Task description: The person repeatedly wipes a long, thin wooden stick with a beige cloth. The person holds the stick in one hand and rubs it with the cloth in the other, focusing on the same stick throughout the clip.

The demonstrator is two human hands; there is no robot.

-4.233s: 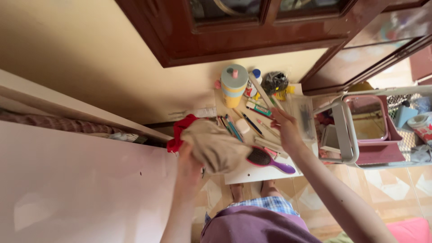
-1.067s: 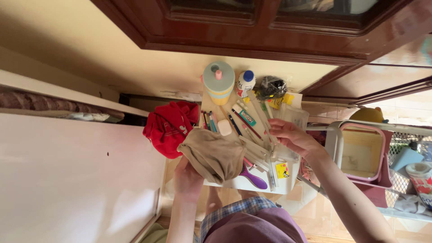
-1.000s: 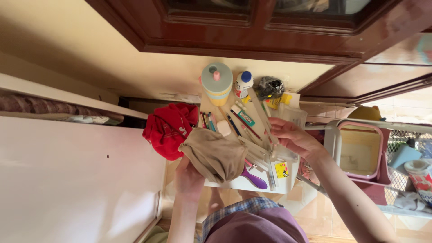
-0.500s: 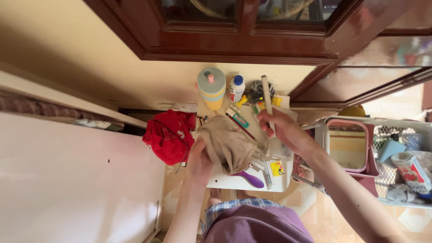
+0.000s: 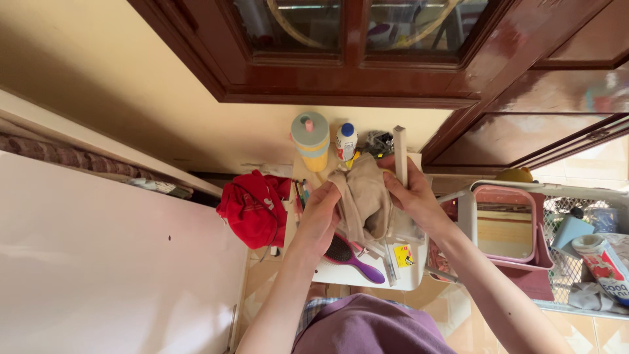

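My left hand (image 5: 322, 213) grips a crumpled beige cloth (image 5: 362, 196) and holds it up over a small white table (image 5: 367, 274). My right hand (image 5: 407, 195) is closed around a long pale flat stick (image 5: 400, 155), which stands upright, and also touches the cloth's right side. Under the hands a purple hairbrush (image 5: 350, 257) lies on the table among pens and clear sleeves. At the back of the table stand a blue and yellow tumbler (image 5: 310, 139) and a white bottle with a blue cap (image 5: 346, 141).
A red cloth (image 5: 254, 208) lies left of the table beside a white panel (image 5: 111, 255). A dark wooden cabinet (image 5: 367, 52) hangs above. A pink mirror (image 5: 508, 229) and a wire basket (image 5: 583, 252) stand at right.
My right hand has picked the pale stick off the table and raised it upright. My left hand has lifted the beige cloth up and to the right, against the right hand.
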